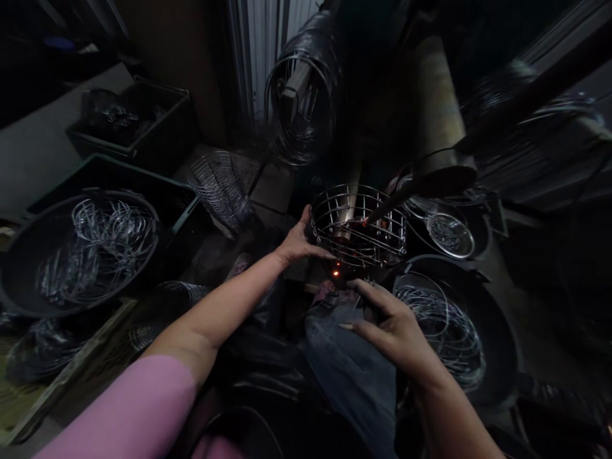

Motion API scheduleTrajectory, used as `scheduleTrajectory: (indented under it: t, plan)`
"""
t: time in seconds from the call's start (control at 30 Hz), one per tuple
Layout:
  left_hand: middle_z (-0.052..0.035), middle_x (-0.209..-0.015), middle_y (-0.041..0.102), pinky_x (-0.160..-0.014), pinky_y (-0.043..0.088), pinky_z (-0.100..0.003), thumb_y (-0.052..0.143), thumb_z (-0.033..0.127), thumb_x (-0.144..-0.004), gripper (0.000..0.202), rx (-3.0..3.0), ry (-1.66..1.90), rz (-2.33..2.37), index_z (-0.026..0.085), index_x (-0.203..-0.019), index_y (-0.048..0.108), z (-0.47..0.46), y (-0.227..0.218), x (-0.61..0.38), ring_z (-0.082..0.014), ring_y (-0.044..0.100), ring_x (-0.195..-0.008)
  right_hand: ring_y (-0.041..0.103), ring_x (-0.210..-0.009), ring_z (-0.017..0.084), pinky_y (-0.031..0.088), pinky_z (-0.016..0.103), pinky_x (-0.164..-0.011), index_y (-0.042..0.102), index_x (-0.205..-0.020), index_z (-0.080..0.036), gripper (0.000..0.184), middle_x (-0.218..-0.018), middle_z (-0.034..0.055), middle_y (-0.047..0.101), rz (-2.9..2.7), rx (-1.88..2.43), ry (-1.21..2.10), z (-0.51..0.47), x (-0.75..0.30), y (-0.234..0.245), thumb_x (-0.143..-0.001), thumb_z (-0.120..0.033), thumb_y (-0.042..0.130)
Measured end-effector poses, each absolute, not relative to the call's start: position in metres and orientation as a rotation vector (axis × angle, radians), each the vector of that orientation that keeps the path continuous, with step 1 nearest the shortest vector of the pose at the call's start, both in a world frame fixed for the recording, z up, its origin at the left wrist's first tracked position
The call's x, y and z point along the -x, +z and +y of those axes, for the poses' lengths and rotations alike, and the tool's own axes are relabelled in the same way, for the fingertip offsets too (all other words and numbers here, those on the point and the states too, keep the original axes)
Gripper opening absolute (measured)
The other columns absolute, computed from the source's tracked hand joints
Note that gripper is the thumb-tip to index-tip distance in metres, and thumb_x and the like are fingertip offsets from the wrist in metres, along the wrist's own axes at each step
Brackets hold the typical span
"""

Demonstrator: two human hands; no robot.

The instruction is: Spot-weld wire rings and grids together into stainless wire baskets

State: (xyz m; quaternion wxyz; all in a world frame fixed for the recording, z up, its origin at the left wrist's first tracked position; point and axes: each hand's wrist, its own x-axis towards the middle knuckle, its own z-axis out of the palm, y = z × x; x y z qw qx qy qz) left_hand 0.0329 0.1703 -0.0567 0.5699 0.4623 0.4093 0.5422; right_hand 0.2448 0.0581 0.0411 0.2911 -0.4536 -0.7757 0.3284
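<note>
My left hand (299,244) grips the left side of a round metal wire basket (377,241), its thumb stretched along the near lower edge. The basket sits around a copper-coloured rod (343,231), and a dark bar (394,203) reaches into it from the upper right. Small orange sparks glow just below the basket's near edge. Nearer to me, my right hand (389,322) hovers over my denim-covered leg, thumb and forefinger apart, with nothing visible between them. Its other fingers are partly hidden.
A large dark basin (21,255) at left and another basin (502,338) at right hold wire rings. A tall wire basket (220,185) stands beyond my left arm. Coiled wire (306,89) hangs at the back. A thick metal cylinder (440,102) overhangs the right.
</note>
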Motion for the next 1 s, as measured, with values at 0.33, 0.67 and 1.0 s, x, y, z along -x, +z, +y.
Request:
scheduleTrajectory:
  t: [0.33,0.67,1.0]
  plan:
    - [-0.0142,-0.131,0.053,-0.108,0.041,-0.042,0.089,0.026,-0.036,0.103,-1.622,1.212,1.121,0.013,-0.132,0.054,0.103,0.008,0.000,-0.0298,0.052,-0.122,0.069,-0.084,0.017,0.054,0.023,-0.075,0.073,-0.106,-0.020,0.019,-0.097,0.0047,0.072,-2.334,0.944,0.900,0.050,-0.215,0.095,-0.090,-0.025,0.062]
    - [-0.0121,-0.126,0.055,-0.103,0.045,-0.043,0.080,0.027,-0.044,0.096,-1.917,1.049,1.334,0.015,-0.135,0.052,0.075,0.023,-0.012,-0.0295,0.054,-0.116,0.069,-0.086,0.025,0.054,0.033,-0.072,0.066,-0.123,-0.017,0.040,-0.111,0.0104,0.070,-2.733,1.426,0.305,0.057,-0.202,0.084,-0.083,-0.017,0.060]
    - [-0.0101,-0.126,0.055,-0.104,0.044,-0.043,0.077,0.023,-0.044,0.095,-1.840,1.152,1.235,0.019,-0.135,0.050,0.092,0.017,-0.023,-0.0290,0.054,-0.116,0.066,-0.070,0.018,0.051,0.027,-0.062,0.072,-0.108,-0.014,0.030,-0.091,0.0086,0.073,-2.514,0.973,-0.036,0.067,-0.231,0.052,-0.090,-0.011,0.049]
